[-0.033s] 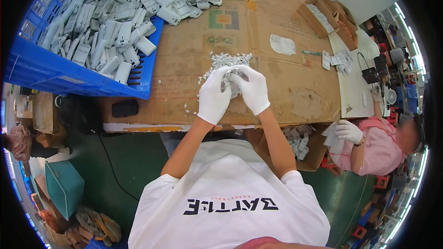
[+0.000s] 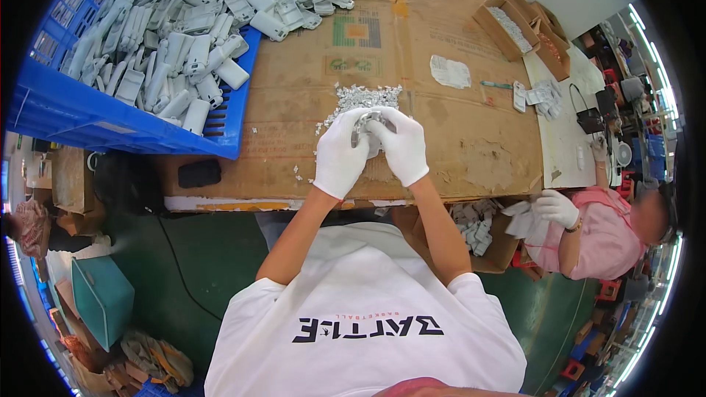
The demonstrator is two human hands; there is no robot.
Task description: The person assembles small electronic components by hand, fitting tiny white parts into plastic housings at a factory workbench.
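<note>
Both my hands wear white gloves and meet over the near middle of the cardboard-covered table. My left hand [image 2: 341, 148] and my right hand [image 2: 401, 143] are closed around a pale plastic casing [image 2: 373, 148], mostly hidden by the gloves. Silvery bits show between the fingertips at its upper end, too small to make out. Just beyond my fingers lies a loose pile of small silvery metal pieces [image 2: 368, 95], with a few strays to the left.
At the left a blue plastic crate [image 2: 132, 129] is heaped with pale casings [image 2: 197, 55]. Small cardboard boxes of parts [image 2: 507, 27] stand at the far right. A paper sheet [image 2: 450, 71] lies on the cardboard [image 2: 471, 114]. Low right, a co-worker's gloved hand [image 2: 557, 208] holds something white.
My hands stay almost in place, with only a very slight shift. The co-worker's white thing has moved left, toward the box of pale parts below the table edge.
</note>
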